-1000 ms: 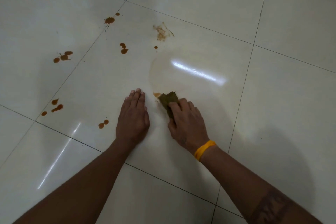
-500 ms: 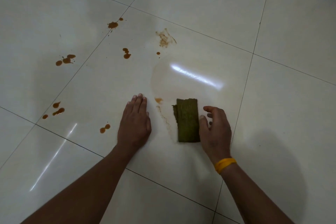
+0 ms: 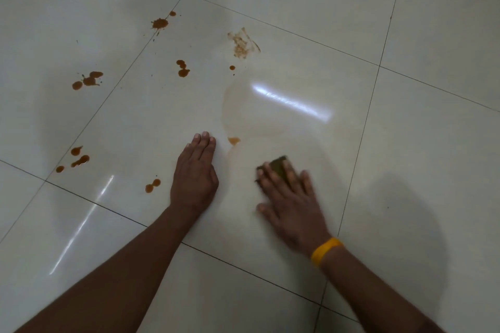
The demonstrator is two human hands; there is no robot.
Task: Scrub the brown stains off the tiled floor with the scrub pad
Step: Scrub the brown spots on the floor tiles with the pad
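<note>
A dark green scrub pad point(image 3: 278, 164) lies on the pale tiled floor point(image 3: 351, 21), mostly hidden under my right hand point(image 3: 293, 203), whose straight, spread fingers press flat on it; the hand is motion-blurred. My left hand point(image 3: 196, 173) rests flat on the tile just left of it, fingers together. A small brown stain point(image 3: 234, 140) sits between the two hands, ahead of the pad. More brown stains lie farther off: a smeared one point(image 3: 241, 43), a blot pair point(image 3: 183, 68), a splat point(image 3: 159, 23), and drops at the left point(image 3: 88, 80).
More brown drops sit at the near left point(image 3: 78, 159) and beside my left wrist point(image 3: 152, 185). A faint wet haze point(image 3: 259, 119) marks the tile ahead of the pad. Dark grout lines cross the floor. A yellow band point(image 3: 326, 250) circles my right wrist.
My right hand, which had let the pad lie flat beside it, now covers it with flat fingers. The brown streak left of the pad is gone. My left hand has stayed put.
</note>
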